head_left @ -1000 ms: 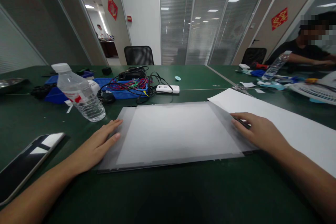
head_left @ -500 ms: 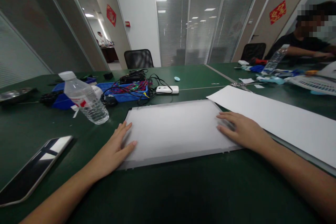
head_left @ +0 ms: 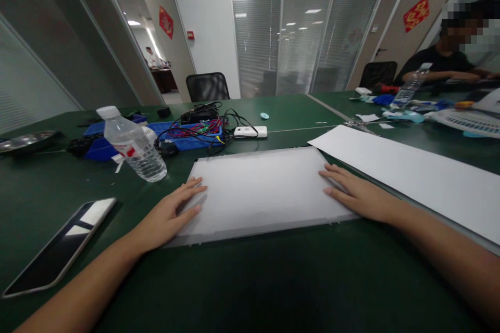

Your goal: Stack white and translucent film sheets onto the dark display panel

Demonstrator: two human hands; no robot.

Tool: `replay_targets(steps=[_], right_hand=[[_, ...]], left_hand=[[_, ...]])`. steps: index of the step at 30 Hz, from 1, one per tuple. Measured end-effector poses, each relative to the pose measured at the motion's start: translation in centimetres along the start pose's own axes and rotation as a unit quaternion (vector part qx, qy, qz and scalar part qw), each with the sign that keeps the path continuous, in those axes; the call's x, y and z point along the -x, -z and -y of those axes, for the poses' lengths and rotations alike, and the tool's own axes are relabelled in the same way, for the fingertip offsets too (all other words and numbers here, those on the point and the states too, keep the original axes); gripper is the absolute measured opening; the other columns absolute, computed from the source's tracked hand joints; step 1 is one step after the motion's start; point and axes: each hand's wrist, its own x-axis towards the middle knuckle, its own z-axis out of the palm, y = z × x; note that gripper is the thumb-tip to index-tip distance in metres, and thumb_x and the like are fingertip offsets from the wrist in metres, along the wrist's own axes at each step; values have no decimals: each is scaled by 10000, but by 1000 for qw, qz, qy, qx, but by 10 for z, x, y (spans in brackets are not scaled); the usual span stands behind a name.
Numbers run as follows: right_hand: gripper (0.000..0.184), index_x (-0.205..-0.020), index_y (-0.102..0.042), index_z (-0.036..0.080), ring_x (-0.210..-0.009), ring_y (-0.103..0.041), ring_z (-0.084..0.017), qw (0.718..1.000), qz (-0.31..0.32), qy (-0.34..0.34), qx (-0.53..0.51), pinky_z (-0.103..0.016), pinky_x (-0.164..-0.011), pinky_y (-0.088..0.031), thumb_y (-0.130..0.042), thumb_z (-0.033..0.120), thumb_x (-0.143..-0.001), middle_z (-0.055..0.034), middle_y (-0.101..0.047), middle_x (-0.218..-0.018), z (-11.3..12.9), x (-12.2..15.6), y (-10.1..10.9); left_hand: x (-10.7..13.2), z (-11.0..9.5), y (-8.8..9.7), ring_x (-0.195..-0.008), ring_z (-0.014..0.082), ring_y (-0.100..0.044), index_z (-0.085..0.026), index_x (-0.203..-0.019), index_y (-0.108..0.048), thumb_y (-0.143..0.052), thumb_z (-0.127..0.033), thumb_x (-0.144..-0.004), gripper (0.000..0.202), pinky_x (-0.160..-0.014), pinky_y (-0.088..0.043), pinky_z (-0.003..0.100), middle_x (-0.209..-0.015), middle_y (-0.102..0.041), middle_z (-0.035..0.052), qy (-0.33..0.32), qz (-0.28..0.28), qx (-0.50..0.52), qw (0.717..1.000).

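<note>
A stack of thin, white, slightly translucent sheets (head_left: pixel 261 187) lies flat on the green table (head_left: pixel 250 286), with small tabs along its near edge. My left hand (head_left: pixel 172 213) rests at the stack's left edge, fingers spread over the surface. Over the right edge lies my right hand (head_left: pixel 353 192), its fingers stretched out and apart. Neither hand grips anything. To the right, close by my right hand, is a larger white panel (head_left: pixel 414 177), whose far left corner lies near the stack's upper right corner.
A water bottle (head_left: pixel 135 145) and a phone (head_left: pixel 58 247) are on the left. Behind the stack sit a blue tray (head_left: pixel 179 138) of tangled wires and a white device (head_left: pixel 250 131). A co-worker (head_left: pixel 441 62) sits at the far right, near another bottle (head_left: pixel 410 86).
My left hand has shifted slightly, its fingers reaching further right over the sheets. My right hand has moved a little left. The view has shifted slightly.
</note>
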Motion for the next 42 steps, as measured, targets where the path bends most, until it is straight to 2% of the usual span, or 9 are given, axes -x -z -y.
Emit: replay_targets(steps=[3,7,9,15,21,25,30,36,42], right_hand=[[774,-1624,-435,271,-1584,-264,-347,1000,7,8,-3,-588,-1283,-252,-345,730,-1007,-66,-282,-1730,2,0,3],[752,-1605,-467,253,-1567,-302,-359,1000,-3,18,0,-615,-1265,-277,-358,705,-1015,-88,-297,-1718,3,0,4],[733,-1596,-482,258,-1555,-326,-365,1000,-10,21,2,-625,-1254,-296,-377,693,-1015,-88,-310,-1712,3,0,3],[717,-1581,-503,259,-1547,-345,-355,1000,-18,18,6,-601,-1262,-292,-408,678,-1007,-81,-350,-1697,1,-1,2],[719,-1592,-485,295,-1573,-274,-368,1000,-5,29,-9,-645,-1251,-278,-444,691,-993,-71,-308,-1717,1,3,1],[768,-1581,-496,355,-1597,-148,-408,997,9,65,-28,-705,-1238,-235,-593,719,-912,-45,-252,-1736,4,11,5],[954,-1598,-451,409,-1595,-166,-416,990,58,125,-30,-706,-1250,-199,-783,719,-759,-28,-263,-1736,13,18,16],[688,-1465,-618,433,-1579,-261,-395,989,64,133,-17,-711,-1253,-197,-742,674,-832,1,-401,-1677,15,16,18],[568,-1370,-694,441,-1559,-316,-392,986,80,146,-28,-743,-1237,-195,-730,667,-850,16,-465,-1632,17,16,21]], left_hand=[[4,1,11,-1591,372,-257,-316,-1553,-525,-599,-687,-945,717,-1261,-266,611,-1727,-319,89,-28,54,-19,998],[13,-5,24,-1590,473,-113,-360,-1642,-365,-812,-801,-673,1154,-1222,-241,712,-1763,-155,115,-51,140,-52,987],[16,-11,27,-1579,502,-99,-370,-1643,-359,-853,-791,-616,1215,-1212,-240,734,-1766,-120,119,-39,154,-75,984],[14,-15,23,-1589,462,-152,-369,-1616,-422,-803,-677,-765,981,-1239,-242,698,-1759,-185,89,-30,131,-95,986],[13,-11,17,-1601,459,-126,-371,-1628,-395,-789,-681,-782,983,-1244,-214,712,-1769,-171,81,-25,127,-91,987],[12,-13,10,-1596,483,-135,-360,-1644,-362,-787,-702,-771,1030,-1230,-237,729,-1771,-163,105,-26,117,-89,989],[11,-10,8,-1579,471,-240,-390,-1630,-388,-785,-702,-769,999,-1239,-283,687,-1754,-251,88,-28,102,-96,990],[13,-15,13,-1536,463,-359,-397,-1553,-523,-814,-714,-723,935,-1235,-341,642,-1717,-352,68,-15,86,-81,993],[12,-12,17,-1522,439,-401,-364,-1486,-609,-830,-736,-686,909,-1245,-341,614,-1660,-457,69,-33,83,-92,992]])
